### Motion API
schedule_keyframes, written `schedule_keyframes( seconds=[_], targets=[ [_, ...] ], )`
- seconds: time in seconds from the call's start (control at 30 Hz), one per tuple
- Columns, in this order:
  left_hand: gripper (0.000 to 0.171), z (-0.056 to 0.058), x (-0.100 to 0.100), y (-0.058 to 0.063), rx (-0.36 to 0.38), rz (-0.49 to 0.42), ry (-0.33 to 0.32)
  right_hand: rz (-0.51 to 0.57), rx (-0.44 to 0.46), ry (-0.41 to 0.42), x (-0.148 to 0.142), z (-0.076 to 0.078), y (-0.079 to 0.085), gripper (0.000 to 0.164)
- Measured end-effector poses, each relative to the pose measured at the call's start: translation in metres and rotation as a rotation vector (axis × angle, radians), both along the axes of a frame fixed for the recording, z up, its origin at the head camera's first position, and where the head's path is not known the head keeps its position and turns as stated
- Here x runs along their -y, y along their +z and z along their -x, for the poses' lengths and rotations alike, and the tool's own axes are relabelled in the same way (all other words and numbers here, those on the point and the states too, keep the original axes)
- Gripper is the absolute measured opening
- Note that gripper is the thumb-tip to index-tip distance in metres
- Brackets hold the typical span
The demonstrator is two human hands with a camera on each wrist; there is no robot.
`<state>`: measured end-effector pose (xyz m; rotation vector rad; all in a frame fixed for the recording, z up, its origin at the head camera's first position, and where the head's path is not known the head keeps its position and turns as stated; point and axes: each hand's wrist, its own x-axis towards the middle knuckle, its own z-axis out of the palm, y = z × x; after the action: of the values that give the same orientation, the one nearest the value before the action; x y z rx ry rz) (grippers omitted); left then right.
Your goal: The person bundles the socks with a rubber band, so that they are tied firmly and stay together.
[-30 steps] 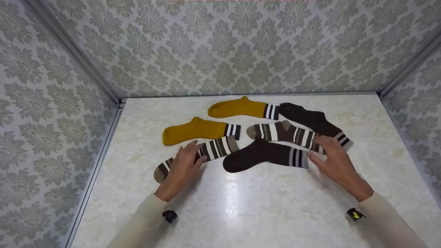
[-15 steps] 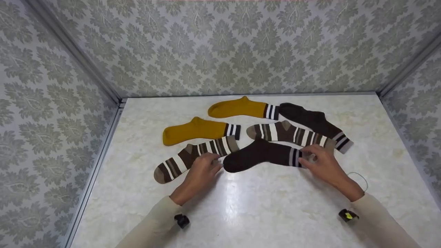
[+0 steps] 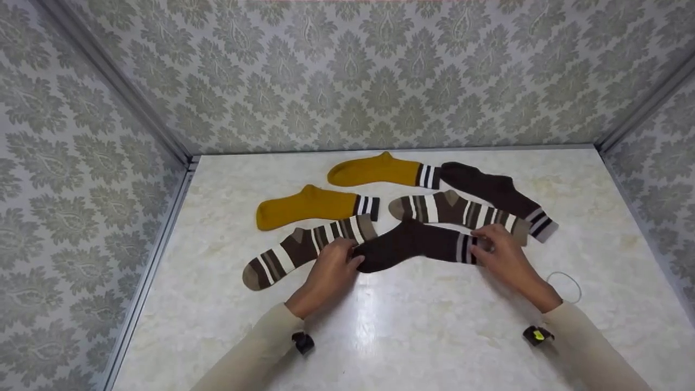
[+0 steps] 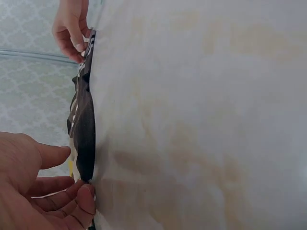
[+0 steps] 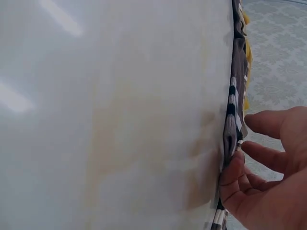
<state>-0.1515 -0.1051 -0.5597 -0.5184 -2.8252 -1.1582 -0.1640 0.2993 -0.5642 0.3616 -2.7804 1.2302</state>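
Note:
A dark brown sock (image 3: 402, 247) with a grey-striped cuff lies flat on the table, toe to the left. My left hand (image 3: 330, 266) reaches to its toe, fingertips and thumb right at the edge; in the left wrist view, the thumb of my left hand (image 4: 43, 191) stands apart from the bent fingers. At the cuff, my right hand (image 3: 507, 260) has its index finger and thumb spaced apart; the right wrist view shows the lower fingers of this right hand (image 5: 264, 172) bent beside the cuff. A striped sock (image 3: 282, 255) lies partly behind my left hand.
Another striped sock (image 3: 440, 209) lies just behind the dark one, its cuff near my right hand. Beyond are two mustard socks (image 3: 374, 171) and a second dark brown sock (image 3: 483, 184). A thin pale loop (image 3: 578, 288) lies right of my right wrist. Patterned walls (image 3: 353, 76) border the table.
My left hand has moved right, off the striped sock to the dark sock's toe. My right hand has shifted from the striped sock's cuff to the dark sock's cuff. The socks lie about where they were.

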Motion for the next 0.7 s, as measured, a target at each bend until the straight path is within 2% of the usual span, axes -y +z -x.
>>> schedule_keyframes(
  seconds=[0.2,0.33,0.43,0.6,0.67,0.7],
  targets=[
    [0.019,0.0,-0.012,-0.003,-0.039,0.175,0.059,-0.07,0.038,-0.012,0.001,0.003,-0.002,0.02],
    [0.017,0.0,-0.016,-0.001,-0.042,0.209,0.066,-0.07,0.033,-0.019,0.002,0.004,-0.003,0.009],
    [0.013,0.004,-0.015,-0.005,-0.026,0.135,0.034,-0.082,0.013,-0.009,0.003,0.004,-0.003,0.003],
    [0.017,0.026,-0.008,-0.038,0.008,-0.115,-0.019,-0.041,-0.003,0.013,0.003,0.002,0.0,0.007],
    [0.017,0.03,-0.006,-0.034,0.072,-0.2,-0.005,-0.006,0.013,0.016,0.003,0.001,0.003,0.005],
    [0.017,0.029,-0.005,-0.026,0.12,-0.242,0.013,0.005,0.026,0.015,0.002,0.001,0.005,0.004]
  ],
)
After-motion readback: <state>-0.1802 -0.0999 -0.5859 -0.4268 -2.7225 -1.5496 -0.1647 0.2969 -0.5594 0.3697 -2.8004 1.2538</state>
